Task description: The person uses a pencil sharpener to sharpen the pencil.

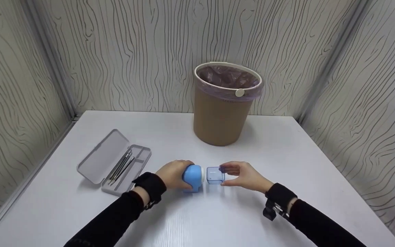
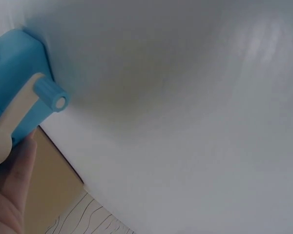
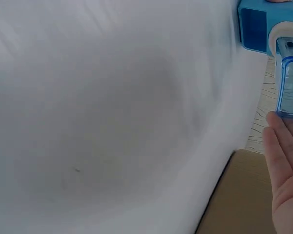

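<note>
My left hand (image 1: 175, 174) grips the blue body of a crank pencil sharpener (image 1: 192, 174), which lies tipped with its pale ring facing right. The sharpener's cream crank (image 2: 20, 105) with a blue knob shows in the left wrist view. A hollow slot opens in the sharpener (image 3: 254, 27) in the right wrist view. Between thumb and fingers, my right hand (image 1: 247, 176) holds a see-through blue shavings drawer (image 1: 214, 175). In the head view a small gap separates the drawer from the sharpener's ring.
To the left, an open grey pencil case (image 1: 103, 156) holds several pencils (image 1: 122, 168). A brown bin (image 1: 219, 120) with a purple liner stands at the back of the white table (image 1: 269, 137). Wood-patterned walls (image 1: 142, 51) enclose the table's back and sides.
</note>
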`<action>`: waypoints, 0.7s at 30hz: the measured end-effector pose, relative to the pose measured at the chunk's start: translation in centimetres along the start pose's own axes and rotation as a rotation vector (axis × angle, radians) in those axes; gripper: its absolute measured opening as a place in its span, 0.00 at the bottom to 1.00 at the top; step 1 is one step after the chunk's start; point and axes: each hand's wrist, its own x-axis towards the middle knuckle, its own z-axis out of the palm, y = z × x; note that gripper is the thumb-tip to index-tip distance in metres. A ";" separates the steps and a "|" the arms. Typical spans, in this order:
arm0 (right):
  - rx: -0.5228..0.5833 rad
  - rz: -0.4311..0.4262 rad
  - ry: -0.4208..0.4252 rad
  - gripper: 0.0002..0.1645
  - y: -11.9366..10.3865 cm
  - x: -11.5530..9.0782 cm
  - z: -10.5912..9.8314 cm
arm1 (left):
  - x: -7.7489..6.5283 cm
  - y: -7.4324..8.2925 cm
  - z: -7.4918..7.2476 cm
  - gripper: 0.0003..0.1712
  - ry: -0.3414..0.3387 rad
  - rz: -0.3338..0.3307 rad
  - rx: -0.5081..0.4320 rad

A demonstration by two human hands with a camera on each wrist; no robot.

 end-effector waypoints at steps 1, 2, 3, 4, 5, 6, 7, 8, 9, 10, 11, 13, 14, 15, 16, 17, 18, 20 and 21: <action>-0.002 0.007 -0.014 0.39 0.1 0.0 0.2 | 0.0 0.0 0.0 0.43 -0.002 -0.002 -0.003; -0.004 0.011 -0.027 0.39 0.3 0.0 0.4 | 0.0 0.0 0.0 0.43 -0.003 -0.005 -0.008; -0.002 0.013 -0.039 0.39 0.4 0.1 0.6 | 0.0 0.0 0.0 0.43 -0.005 -0.008 -0.010; 0.002 0.013 -0.051 0.39 0.5 0.2 0.9 | 0.0 0.0 0.0 0.43 -0.005 -0.006 -0.009; 0.002 0.015 -0.062 0.39 0.6 0.2 1.1 | -0.1 0.0 0.0 0.43 -0.006 -0.008 -0.015; 0.004 0.014 -0.073 0.39 0.7 0.3 1.3 | -0.1 0.0 -0.1 0.43 -0.007 -0.012 -0.015; 0.007 0.012 -0.082 0.39 0.8 0.4 1.6 | 0.0 0.0 -0.1 0.43 -0.008 -0.015 -0.015; 0.009 0.006 -0.091 0.39 0.8 0.5 1.8 | 0.0 0.0 -0.1 0.43 -0.007 -0.017 -0.017; 0.010 0.002 -0.098 0.39 0.9 0.6 2.0 | 0.0 0.1 0.0 0.43 -0.007 -0.018 -0.018; 0.011 0.000 -0.104 0.39 0.9 0.7 2.2 | 0.0 0.1 0.0 0.43 -0.007 -0.018 -0.020; 0.013 0.000 -0.109 0.39 1.0 0.8 2.4 | 0.1 0.1 0.0 0.43 -0.008 -0.023 -0.023; 0.027 0.002 -0.118 0.39 1.1 1.0 2.6 | 0.1 0.2 0.1 0.43 -0.009 -0.026 -0.027; 0.039 0.006 -0.121 0.38 1.2 1.1 2.7 | 0.1 0.2 0.1 0.43 -0.010 -0.027 -0.029; 0.050 0.012 -0.123 0.38 1.3 1.1 2.8 | 0.1 0.2 0.1 0.43 -0.011 -0.028 -0.028; 0.061 0.019 -0.125 0.38 1.3 1.2 2.9 | 0.0 0.3 0.1 0.43 -0.011 -0.029 -0.026; 0.070 0.024 -0.127 0.39 1.4 1.2 2.9 | 0.0 0.3 0.1 0.43 -0.012 -0.033 -0.025; 0.078 0.027 -0.127 0.39 1.5 1.2 3.0 | 0.0 0.3 0.1 0.43 -0.013 -0.035 -0.025; 0.086 0.028 -0.122 0.39 1.6 1.3 3.1 | 0.0 0.3 0.0 0.43 -0.014 -0.038 -0.025; 0.081 0.026 -0.118 0.39 1.6 1.4 3.1 | 0.0 0.3 0.0 0.43 -0.015 -0.037 -0.028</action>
